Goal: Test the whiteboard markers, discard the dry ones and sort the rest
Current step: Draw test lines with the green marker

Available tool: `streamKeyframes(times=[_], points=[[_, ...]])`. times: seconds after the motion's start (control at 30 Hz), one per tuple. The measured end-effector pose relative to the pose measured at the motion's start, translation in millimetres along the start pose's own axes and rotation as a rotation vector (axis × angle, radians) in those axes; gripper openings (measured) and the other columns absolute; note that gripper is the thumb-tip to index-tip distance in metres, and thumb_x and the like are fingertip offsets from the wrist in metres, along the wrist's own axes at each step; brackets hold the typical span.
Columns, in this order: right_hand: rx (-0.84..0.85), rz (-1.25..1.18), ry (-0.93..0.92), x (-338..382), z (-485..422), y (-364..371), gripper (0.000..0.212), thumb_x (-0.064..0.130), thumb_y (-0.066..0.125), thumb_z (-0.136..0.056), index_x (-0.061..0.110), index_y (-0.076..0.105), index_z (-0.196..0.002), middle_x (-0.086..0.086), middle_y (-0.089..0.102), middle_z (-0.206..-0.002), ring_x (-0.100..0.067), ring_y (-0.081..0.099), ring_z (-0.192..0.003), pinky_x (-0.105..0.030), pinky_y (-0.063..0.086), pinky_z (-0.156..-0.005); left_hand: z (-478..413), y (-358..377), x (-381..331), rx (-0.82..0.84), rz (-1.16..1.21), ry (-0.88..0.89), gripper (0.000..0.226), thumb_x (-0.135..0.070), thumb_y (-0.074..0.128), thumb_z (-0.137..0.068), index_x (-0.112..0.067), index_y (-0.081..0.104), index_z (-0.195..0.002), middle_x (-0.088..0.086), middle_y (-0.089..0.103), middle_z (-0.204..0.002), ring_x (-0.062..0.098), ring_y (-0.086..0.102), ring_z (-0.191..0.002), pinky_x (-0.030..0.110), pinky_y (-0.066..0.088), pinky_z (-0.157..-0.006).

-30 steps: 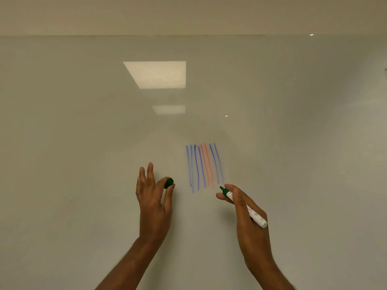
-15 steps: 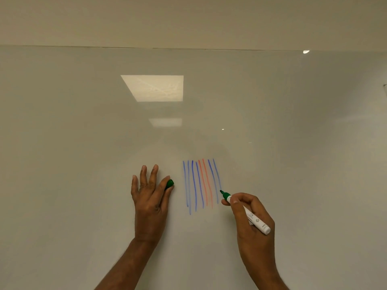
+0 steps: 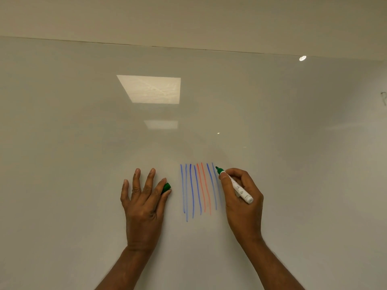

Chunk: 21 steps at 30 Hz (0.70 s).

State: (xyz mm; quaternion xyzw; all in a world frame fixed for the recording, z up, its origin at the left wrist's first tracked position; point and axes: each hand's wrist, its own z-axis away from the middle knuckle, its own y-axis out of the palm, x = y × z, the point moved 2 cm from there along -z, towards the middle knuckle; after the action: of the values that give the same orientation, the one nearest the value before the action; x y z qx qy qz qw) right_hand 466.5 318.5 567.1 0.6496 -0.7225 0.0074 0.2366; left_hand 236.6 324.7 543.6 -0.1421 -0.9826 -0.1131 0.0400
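Right hand (image 3: 243,203) around green marker (image 3: 237,186), tip upper-left

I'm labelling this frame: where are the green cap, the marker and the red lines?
green cap (image 3: 167,187): head view, its exposed end
marker (image 3: 238,188): head view, white barrel
red lines (image 3: 202,191): head view, midway down the left stroke

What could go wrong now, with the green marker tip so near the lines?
The marker tip sits almost on the rightmost blue line; a green stroke there may overlap it and be hard to judge. The cap is held only between thumb and forefinger of the left grip; it might slip and fall.
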Motion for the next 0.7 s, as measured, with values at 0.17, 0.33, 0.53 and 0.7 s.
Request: streamKeyframes(times=[0.17, 0.33, 0.53, 0.7], points=[[-0.016, 0.052, -0.062, -6.8, -13.8, 5.0, 0.005, 0.025, 0.067, -0.096, 0.02, 0.068, -0.097, 0.005, 0.069, -0.085, -0.02, 0.066, -0.077, -0.041, 0.059, -0.067, -0.2, 0.5, 1.3, 0.008, -0.009, -0.001, 0.036, -0.031, 0.061, -0.099, -0.012, 0.068, -0.129, 0.012, 0.057, -0.145, 0.037, 0.041, -0.146, 0.066, 0.029, -0.117], [0.012, 0.091, -0.089, -12.4, -13.7, 2.7, 0.004, 0.026, 0.066, -0.097, 0.022, 0.068, -0.097, 0.005, 0.068, -0.084, -0.021, 0.065, -0.076, -0.047, 0.057, -0.066, 0.4, 0.2, 1.1, 0.007, -0.008, -0.002, 0.036, -0.031, 0.06, -0.1, -0.012, 0.068, -0.129, 0.012, 0.057, -0.145, 0.037, 0.042, -0.146, 0.065, 0.028, -0.117], [0.01, 0.134, -0.027, -19.6, 26.5, -19.4, 0.002, 0.022, 0.068, -0.094, 0.023, 0.069, -0.092, 0.004, 0.068, -0.079, -0.019, 0.065, -0.072, -0.046, 0.057, -0.062, 0.2, -0.5, 0.0, 0.007, -0.006, -0.013, 0.035, -0.03, 0.061, -0.1, -0.01, 0.071, -0.127, 0.013, 0.059, -0.143, 0.035, 0.043, -0.146, 0.063, 0.029, -0.118], [0.015, 0.183, 0.066, -21.8, 52.3, -37.1, 0.011, 0.017, 0.07, -0.091, 0.026, 0.069, -0.085, 0.005, 0.068, -0.073, -0.017, 0.063, -0.067, -0.041, 0.056, -0.061, 1.6, -1.0, 0.5, 0.016, -0.004, -0.019, 0.036, -0.03, 0.062, -0.1, -0.01, 0.069, -0.129, 0.012, 0.058, -0.144, 0.034, 0.042, -0.146, 0.063, 0.029, -0.118]])
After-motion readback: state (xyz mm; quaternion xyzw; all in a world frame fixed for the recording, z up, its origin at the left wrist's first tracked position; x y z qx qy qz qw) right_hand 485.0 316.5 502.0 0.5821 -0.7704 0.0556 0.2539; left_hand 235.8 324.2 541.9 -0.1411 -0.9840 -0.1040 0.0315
